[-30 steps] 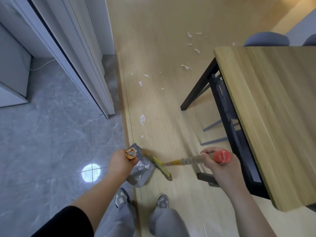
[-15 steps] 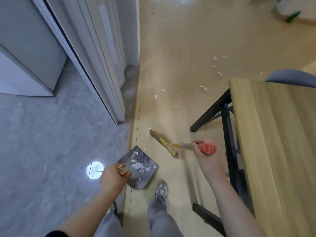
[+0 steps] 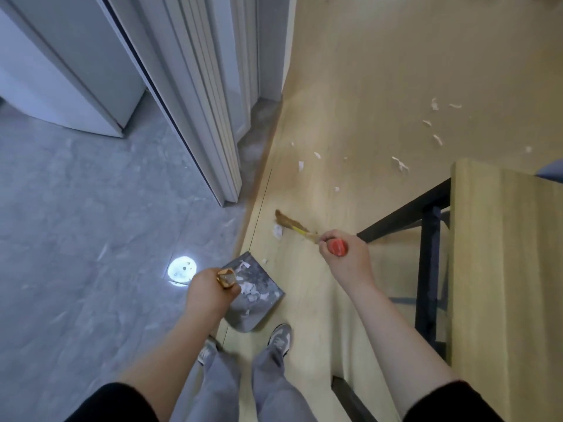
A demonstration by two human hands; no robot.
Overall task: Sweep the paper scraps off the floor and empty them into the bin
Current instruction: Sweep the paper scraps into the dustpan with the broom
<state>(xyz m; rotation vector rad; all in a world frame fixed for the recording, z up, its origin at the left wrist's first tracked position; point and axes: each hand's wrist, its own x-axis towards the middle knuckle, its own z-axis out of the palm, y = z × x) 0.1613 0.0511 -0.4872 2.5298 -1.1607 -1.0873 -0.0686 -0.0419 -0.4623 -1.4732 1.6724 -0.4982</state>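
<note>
1. Head view: the left hand is closed in a fist round the top of the dustpan handle, whose gold end shows above the knuckles.
2. The right hand has its fingers curled round the broom handle, just below the red end cap.
3. The dustpan, grey, sits under the left hand at the seam between the tiles and the wood floor. Whether it touches the floor cannot be told. White paper scraps lie in it.
4. The broom head meets the wood floor ahead of the dustpan, apart from it. One scrap lies just beside the bristles.
5. More loose scraps are scattered on the wood floor beyond the broom, well apart from the pan.
6. A wooden table on a black frame stands to the right.
7. A white door frame and grey tiles with a round light reflection lie to the left.
8. Two grey shoes stand just behind the dustpan.
</note>
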